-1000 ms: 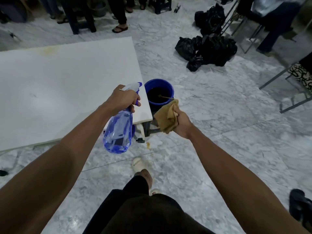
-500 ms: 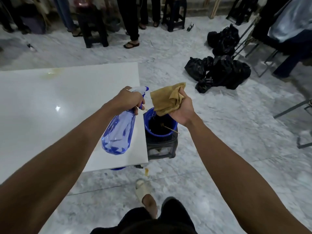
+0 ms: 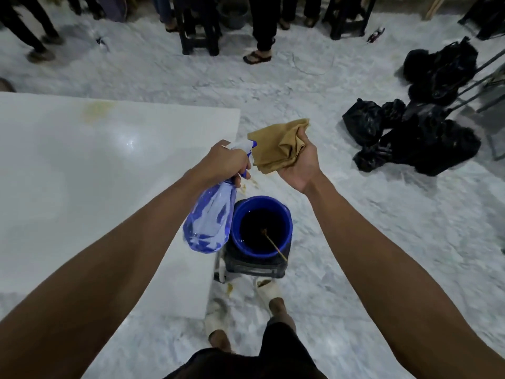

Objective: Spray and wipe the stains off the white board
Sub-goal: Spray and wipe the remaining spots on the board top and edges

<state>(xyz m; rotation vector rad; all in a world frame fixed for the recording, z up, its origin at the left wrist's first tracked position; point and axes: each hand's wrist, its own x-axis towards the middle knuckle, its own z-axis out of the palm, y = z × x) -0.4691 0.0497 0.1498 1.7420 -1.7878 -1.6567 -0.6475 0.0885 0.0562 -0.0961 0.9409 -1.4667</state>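
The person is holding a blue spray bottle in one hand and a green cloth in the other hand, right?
Not quite. The head view shows the folded cloth in the right hand is tan-brown, not green. The left hand does grip the clear blue plastic spray bottle.

White board: smooth, glossy, catches a light glare near its centre; dull yellowish stain toward 11 o'clock breaks the sheen. Spray bottle: clear blue-tinted plastic, shiny, with white and blue plastic trigger head. Cloth: tan woven fabric, matt, soft creases. Bucket at 6 o'clock of the cloth: glossy blue plastic, dark inside, thin wood-looking stick leaning in it. Floor: polished grey-white marble look, veined, faint sheen. Bags at 3 o'clock: black plastic film, crinkled, glossy highlights. Stools at 12 o'clock: dark, matt; material unclear.
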